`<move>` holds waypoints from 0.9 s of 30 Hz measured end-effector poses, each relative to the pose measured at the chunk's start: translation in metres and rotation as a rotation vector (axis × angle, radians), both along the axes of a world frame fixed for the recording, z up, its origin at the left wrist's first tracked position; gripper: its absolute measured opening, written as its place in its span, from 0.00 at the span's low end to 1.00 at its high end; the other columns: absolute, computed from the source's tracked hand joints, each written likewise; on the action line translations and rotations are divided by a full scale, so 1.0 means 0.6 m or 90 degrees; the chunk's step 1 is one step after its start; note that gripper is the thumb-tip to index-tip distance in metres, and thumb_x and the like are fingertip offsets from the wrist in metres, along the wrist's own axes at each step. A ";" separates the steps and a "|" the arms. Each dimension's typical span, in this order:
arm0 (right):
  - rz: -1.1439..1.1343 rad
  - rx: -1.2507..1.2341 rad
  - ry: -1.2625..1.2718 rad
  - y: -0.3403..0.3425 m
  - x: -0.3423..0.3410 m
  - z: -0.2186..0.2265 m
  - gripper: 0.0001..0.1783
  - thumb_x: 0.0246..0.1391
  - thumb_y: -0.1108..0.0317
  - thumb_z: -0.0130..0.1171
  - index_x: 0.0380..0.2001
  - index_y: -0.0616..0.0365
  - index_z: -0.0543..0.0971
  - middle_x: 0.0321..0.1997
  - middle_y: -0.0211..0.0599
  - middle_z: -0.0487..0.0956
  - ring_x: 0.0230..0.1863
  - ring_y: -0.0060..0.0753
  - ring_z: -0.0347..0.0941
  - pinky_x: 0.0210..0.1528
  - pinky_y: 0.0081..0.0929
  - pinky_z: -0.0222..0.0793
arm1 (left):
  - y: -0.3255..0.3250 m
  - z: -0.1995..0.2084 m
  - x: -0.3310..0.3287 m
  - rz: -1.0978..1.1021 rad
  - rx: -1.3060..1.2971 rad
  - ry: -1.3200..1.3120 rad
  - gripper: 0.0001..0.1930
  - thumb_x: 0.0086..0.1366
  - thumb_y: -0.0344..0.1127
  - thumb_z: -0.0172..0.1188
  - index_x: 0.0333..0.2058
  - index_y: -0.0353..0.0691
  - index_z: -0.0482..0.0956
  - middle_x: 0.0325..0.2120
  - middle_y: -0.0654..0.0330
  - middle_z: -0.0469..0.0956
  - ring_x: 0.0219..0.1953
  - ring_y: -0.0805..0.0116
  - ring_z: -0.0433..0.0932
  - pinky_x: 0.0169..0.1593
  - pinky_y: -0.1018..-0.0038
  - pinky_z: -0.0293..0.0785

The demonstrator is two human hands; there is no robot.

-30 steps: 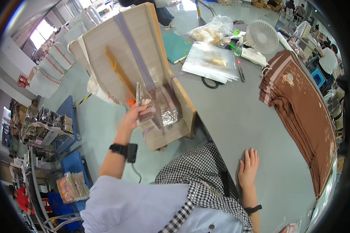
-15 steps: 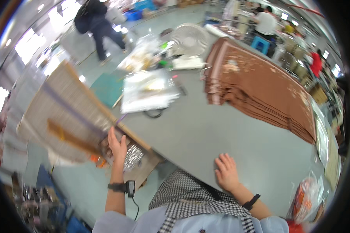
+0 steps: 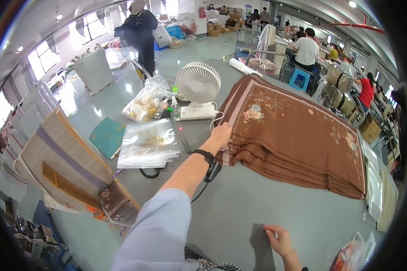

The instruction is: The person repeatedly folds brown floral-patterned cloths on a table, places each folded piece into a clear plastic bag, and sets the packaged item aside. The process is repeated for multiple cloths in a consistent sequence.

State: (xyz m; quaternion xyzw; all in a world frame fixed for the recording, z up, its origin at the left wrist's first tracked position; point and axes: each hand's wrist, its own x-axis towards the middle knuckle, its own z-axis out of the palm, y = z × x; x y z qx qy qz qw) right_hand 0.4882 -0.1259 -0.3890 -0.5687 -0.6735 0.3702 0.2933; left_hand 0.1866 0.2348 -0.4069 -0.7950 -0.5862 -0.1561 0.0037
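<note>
A thick stack of brown printed cloths (image 3: 294, 140) with pale borders and flower sprays lies on the right half of the grey table (image 3: 212, 203). Reaching across, my left hand (image 3: 221, 134) has its fingers closed at the stack's left border; the fingertips are partly hidden. Over the near part of the table is my right hand (image 3: 280, 240), thumb and fingers drawn together, with nothing visible in them. It is apart from the cloths and casts a shadow on the tabletop.
Left of the stack are a white fan (image 3: 198, 82), a bottle (image 3: 175, 108), clear plastic bags (image 3: 148, 142) and a teal folder (image 3: 106, 137). A box with packets (image 3: 117, 205) stands off the table's left edge. A bagged orange item (image 3: 350, 253) is at lower right. People work beyond.
My left hand has moved from the box at the left to the cloth stack's left border. My right hand has come nearer to me, its fingers going from spread to drawn together.
</note>
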 end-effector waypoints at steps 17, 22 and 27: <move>-0.171 0.361 -0.137 0.112 0.063 0.008 0.37 0.44 0.72 0.68 0.59 0.62 0.68 0.63 0.47 0.67 0.63 0.51 0.62 0.63 0.43 0.58 | -0.169 0.285 -0.132 -0.115 0.037 -0.480 0.06 0.59 0.26 0.61 0.35 0.33 0.82 0.28 0.62 0.80 0.22 0.77 0.77 0.24 0.80 0.72; -0.320 0.496 -0.470 0.197 0.108 0.058 0.38 0.40 0.73 0.68 0.59 0.50 0.70 0.62 0.46 0.67 0.64 0.50 0.61 0.61 0.42 0.60 | -0.345 0.358 -0.269 -0.076 0.158 -0.431 0.07 0.64 0.23 0.54 0.38 0.33 0.79 0.31 0.57 0.78 0.28 0.74 0.79 0.34 0.78 0.77; -0.156 0.533 -0.425 0.168 0.037 0.119 0.18 0.42 0.76 0.57 0.40 0.49 0.80 0.34 0.32 0.80 0.37 0.37 0.78 0.34 0.33 0.74 | -0.484 0.242 -0.326 0.192 0.079 -0.465 0.10 0.65 0.23 0.44 0.29 0.32 0.74 0.26 0.57 0.77 0.32 0.68 0.79 0.38 0.72 0.76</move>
